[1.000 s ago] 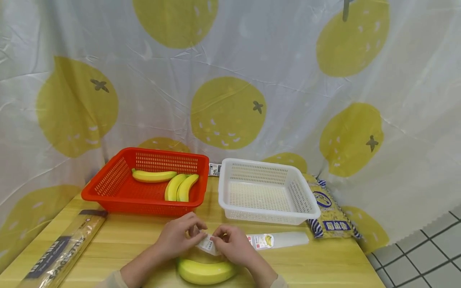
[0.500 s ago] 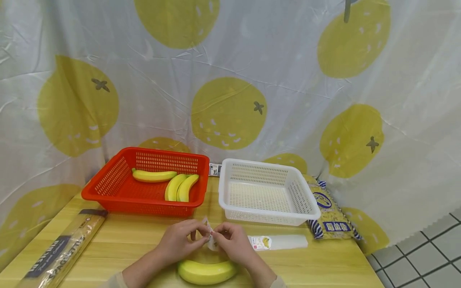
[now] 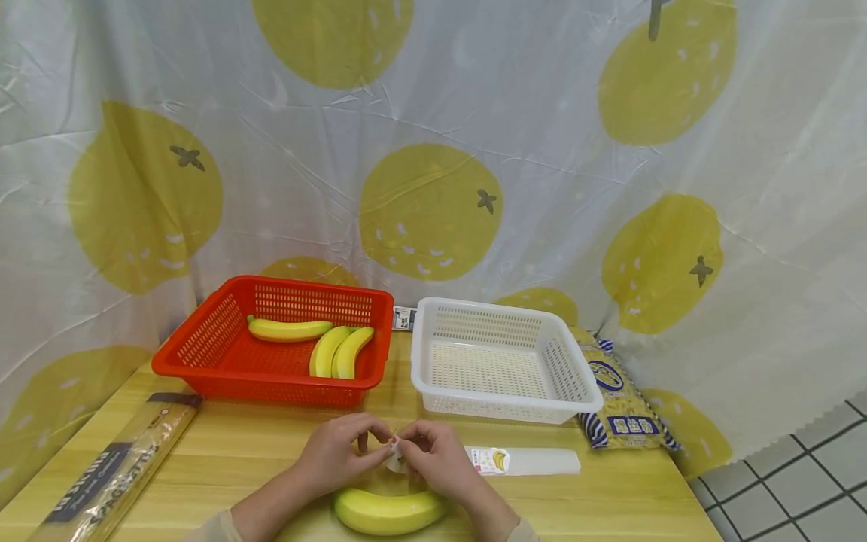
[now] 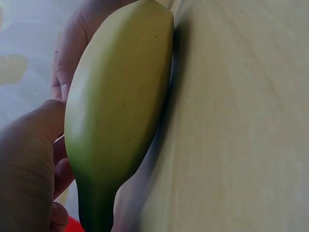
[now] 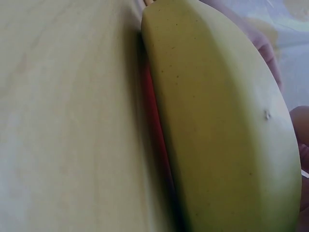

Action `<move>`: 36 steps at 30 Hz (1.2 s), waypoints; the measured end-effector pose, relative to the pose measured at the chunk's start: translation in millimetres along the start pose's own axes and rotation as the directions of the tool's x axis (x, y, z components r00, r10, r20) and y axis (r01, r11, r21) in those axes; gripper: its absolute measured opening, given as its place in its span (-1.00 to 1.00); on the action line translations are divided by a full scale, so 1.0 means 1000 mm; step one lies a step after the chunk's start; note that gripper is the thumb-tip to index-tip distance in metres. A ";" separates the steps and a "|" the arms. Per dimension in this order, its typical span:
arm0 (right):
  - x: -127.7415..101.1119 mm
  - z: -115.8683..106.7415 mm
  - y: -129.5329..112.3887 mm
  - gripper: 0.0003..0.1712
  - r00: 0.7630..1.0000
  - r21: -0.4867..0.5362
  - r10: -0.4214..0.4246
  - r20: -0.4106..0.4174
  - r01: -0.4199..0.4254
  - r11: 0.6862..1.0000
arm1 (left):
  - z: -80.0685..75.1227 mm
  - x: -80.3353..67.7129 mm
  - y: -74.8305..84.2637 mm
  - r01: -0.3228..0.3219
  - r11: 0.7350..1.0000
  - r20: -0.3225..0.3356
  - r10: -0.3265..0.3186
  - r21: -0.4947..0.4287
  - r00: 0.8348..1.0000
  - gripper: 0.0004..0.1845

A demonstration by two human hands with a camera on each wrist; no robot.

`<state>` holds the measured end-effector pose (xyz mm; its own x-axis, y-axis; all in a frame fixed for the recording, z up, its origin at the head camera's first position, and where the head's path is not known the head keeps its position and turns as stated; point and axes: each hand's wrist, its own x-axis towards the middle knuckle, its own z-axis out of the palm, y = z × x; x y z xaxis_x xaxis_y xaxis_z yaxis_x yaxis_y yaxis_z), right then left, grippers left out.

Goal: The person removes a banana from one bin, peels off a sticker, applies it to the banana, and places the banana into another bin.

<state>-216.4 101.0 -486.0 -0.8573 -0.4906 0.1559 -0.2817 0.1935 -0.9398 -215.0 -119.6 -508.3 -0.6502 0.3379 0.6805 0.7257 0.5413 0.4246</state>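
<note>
Just beyond a yellow banana (image 3: 389,513) on the table, both hands meet over a small white label (image 3: 396,458). My left hand (image 3: 336,456) pinches its left side between thumb and fingers. From the other side, my right hand (image 3: 442,461) pinches it too, the fingertips nearly touching. Much of the label is hidden by the fingers. In the left wrist view the banana (image 4: 118,101) blocks most of the work, with its green stem end low. The banana (image 5: 217,116) also fills much of the right wrist view.
A pale strip (image 3: 542,461) with a banana-picture label lies right of the hands. Behind stand a red basket (image 3: 271,388) holding several bananas and a white basket (image 3: 501,407). A spaghetti pack (image 3: 115,474) lies left; a yellow noodle bag (image 3: 626,406) lies right.
The label between the hands has turned from lying flat and spread to a crumpled or edge-on piece between the fingertips. The left hand has drawn slightly nearer. The banana stays put.
</note>
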 end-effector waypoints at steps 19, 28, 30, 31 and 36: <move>0.000 0.002 0.001 -0.88 1.000 -0.002 0.006 0.014 -0.006 1.000 | 0.001 -0.001 0.000 -0.052 0.998 0.038 0.053 -0.023 0.998 -0.76; 0.000 0.002 -0.001 -0.87 1.000 -0.007 -0.003 0.013 0.003 1.000 | 0.001 0.000 0.001 -0.033 0.999 0.015 0.033 -0.005 0.999 -0.78; 0.000 0.002 0.000 -0.88 1.000 0.015 -0.007 0.012 0.007 1.000 | 0.001 0.000 0.000 -0.026 1.000 0.018 0.026 0.000 1.000 -0.80; 0.001 0.002 0.000 -0.88 1.000 0.023 -0.008 0.011 0.008 1.000 | 0.001 0.000 0.001 -0.023 1.000 0.020 0.023 0.001 1.000 -0.80; 0.001 0.003 0.002 -0.88 1.000 0.051 -0.006 0.006 0.005 0.999 | 0.002 -0.002 0.001 -0.032 0.999 0.029 0.032 0.005 0.999 -0.83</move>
<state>-216.2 98.8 -488.3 -0.8530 -0.4969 0.1596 -0.2642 0.1474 -0.9531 -213.8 -118.5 -510.2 -0.6328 0.3776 0.6760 0.7452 0.5343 0.3991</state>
